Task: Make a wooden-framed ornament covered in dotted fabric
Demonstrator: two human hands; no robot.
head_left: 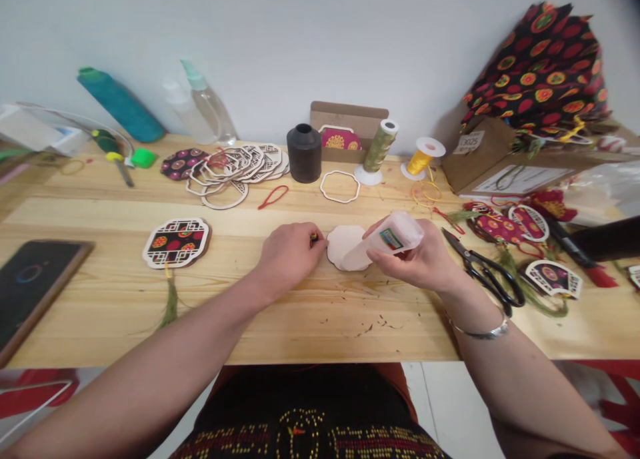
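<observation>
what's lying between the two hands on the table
In the head view, a pale scalloped disc lies flat on the wooden table between the left hand and the right hand; the squeeze bottle in the right hand tips down onto it.

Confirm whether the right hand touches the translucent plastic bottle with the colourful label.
Touching: head view shows the right hand wrapped around the translucent plastic bottle.

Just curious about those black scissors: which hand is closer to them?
Right. The right hand, holding a white bottle, sits just left of the scissors; the left hand is farther left.
</observation>
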